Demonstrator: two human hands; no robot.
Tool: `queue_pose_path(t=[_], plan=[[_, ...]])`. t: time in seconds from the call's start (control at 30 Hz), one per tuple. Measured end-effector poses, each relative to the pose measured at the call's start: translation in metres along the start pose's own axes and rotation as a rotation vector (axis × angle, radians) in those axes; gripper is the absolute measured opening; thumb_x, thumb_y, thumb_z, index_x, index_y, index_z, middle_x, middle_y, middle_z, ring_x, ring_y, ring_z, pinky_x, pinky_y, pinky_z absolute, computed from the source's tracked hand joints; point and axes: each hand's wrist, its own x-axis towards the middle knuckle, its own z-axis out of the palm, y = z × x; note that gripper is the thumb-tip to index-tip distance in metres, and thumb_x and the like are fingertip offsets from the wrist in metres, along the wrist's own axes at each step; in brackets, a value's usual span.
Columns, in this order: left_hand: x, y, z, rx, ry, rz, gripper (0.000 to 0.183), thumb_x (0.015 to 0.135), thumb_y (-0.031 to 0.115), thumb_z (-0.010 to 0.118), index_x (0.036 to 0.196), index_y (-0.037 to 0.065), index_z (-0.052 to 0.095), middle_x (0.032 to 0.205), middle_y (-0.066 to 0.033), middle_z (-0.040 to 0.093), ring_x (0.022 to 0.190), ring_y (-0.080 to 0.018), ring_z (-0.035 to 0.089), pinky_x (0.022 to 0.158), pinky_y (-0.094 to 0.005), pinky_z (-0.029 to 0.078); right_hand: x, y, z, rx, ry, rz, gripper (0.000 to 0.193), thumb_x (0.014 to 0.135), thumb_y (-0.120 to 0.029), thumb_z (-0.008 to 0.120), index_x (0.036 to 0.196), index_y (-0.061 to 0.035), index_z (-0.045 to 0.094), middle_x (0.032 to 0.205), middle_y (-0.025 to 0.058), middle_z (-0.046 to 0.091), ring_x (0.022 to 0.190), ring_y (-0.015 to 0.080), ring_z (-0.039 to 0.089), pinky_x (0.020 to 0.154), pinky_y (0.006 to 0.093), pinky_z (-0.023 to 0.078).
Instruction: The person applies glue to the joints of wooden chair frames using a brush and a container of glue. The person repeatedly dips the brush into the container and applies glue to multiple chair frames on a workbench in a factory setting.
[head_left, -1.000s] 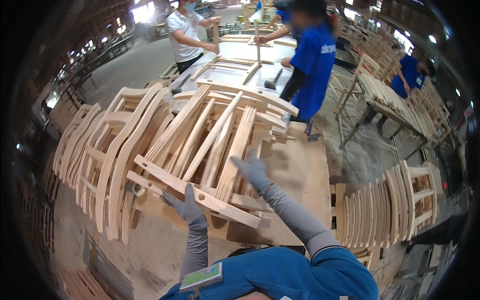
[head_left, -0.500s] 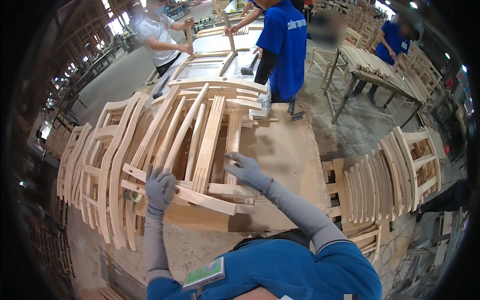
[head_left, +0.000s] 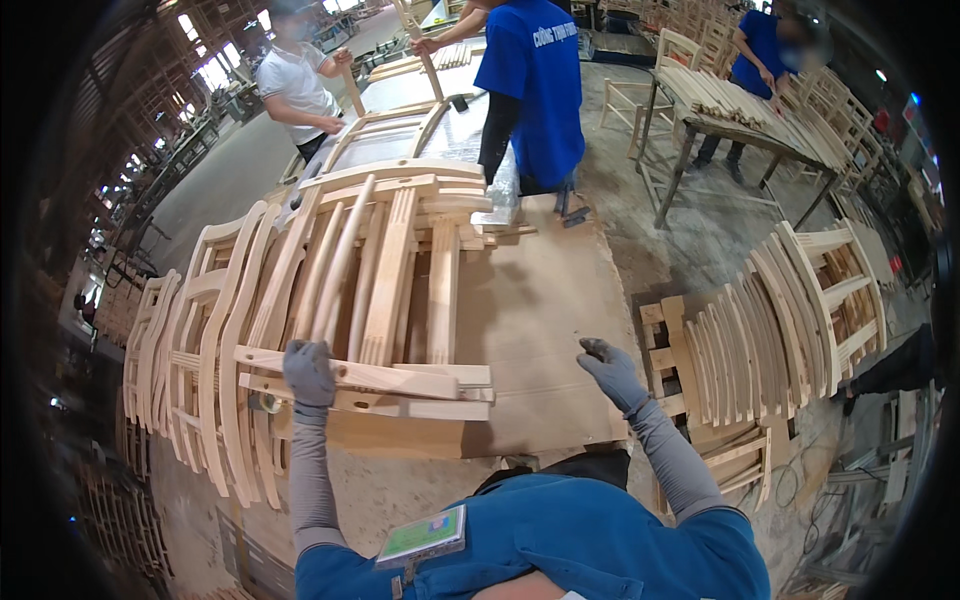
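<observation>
A stack of pale wooden chair-back frames (head_left: pixel 385 290), with flat slats and round rods, lies before me. My left hand (head_left: pixel 309 374), in a grey glove, is closed over the near curved rail (head_left: pixel 400 380) of the top frame, at its left part. A second rail lies just below that one. To the right, apart from the frames, my right hand (head_left: pixel 612 374) is held over the brown cardboard sheet (head_left: pixel 545 310). It is gloved in grey with dark fingertips, its fingers are stretched out and parted, and I see nothing in it.
More curved chair frames (head_left: pixel 215 350) stand on edge at the left, and another row (head_left: pixel 760 330) stands on a pallet at the right. Across the table, a co-worker in blue (head_left: pixel 535 90) and one in white (head_left: pixel 297 90) handle a frame. Wooden strips cover a far-right table (head_left: pixel 690 115).
My right hand has moved right, from the frame's slats to over the cardboard. The near rail's right end has swung away from me. My left hand stays on the rail.
</observation>
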Motion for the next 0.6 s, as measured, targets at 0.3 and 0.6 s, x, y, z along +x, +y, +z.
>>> queue_pose_path(t=[0.3, 0.6], plan=[[-0.022, 0.068, 0.015, 0.308, 0.011, -0.365, 0.036, 0.092, 0.026, 0.038, 0.11, 0.003, 0.058, 0.119, -0.0144, 0.054, 0.119, -0.0371, 0.039, 0.105, -0.0432, 0.023, -0.029, 0.046, -0.114, -0.034, 0.149, 0.079, 0.041, 0.08, -0.016, 0.06, 0.113, 0.0076, 0.054, 0.111, 0.0178, 0.06, 0.103, 0.0206, 0.057, 0.088, 0.0275, 0.043], [-0.017, 0.191, 0.062, 0.496, -0.016, -0.825, 0.044, 0.091, 0.032, 0.042, 0.13, 0.012, 0.044, 0.143, -0.0135, 0.027, 0.13, -0.0397, 0.021, 0.106, -0.0459, 0.018, -0.013, 0.084, -0.233, 0.01, 0.146, 0.03, 0.034, 0.082, -0.013, 0.058, 0.111, 0.0046, 0.056, 0.1, 0.0093, 0.062, 0.089, 0.014, 0.056, 0.08, 0.0263, 0.045]])
